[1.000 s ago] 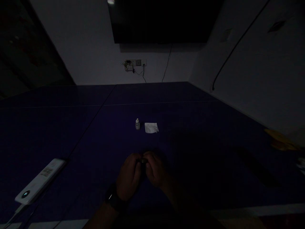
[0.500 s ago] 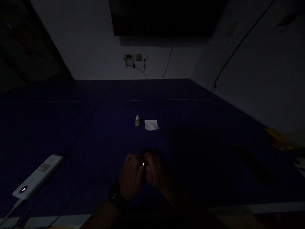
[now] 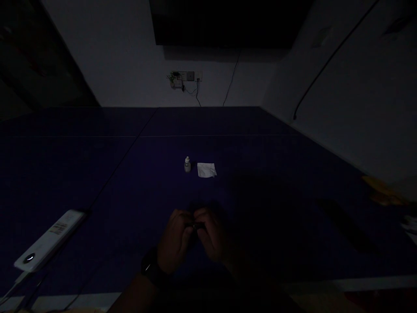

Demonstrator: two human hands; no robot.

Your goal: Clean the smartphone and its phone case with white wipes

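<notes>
In the dim head view, my left hand [image 3: 175, 241], with a black watch [image 3: 152, 266] on its wrist, is closed at the near middle of the blue surface. Facing it, my right hand [image 3: 211, 234] has its fingers curled in as well. Between the thumbs and fingers of both hands is a small dark object [image 3: 195, 225] with a shiny spot; its kind is too dark to make out. Beyond the hands stands a small clear bottle [image 3: 187, 166] with a pale dropper-like top. Beside it lies a folded white tissue [image 3: 206, 170].
A white power bank [image 3: 48, 241] with a cable plugged in lies at the left. A dark flat object [image 3: 345, 226] and yellow cloth [image 3: 382, 190] are at the right. Wall sockets [image 3: 190, 76] and a large black screen [image 3: 228, 24] are at the back.
My hands have moved slightly apart and the left has shifted a little left. The small object has turned, so its bright round end shows less and more of its dark length is visible.
</notes>
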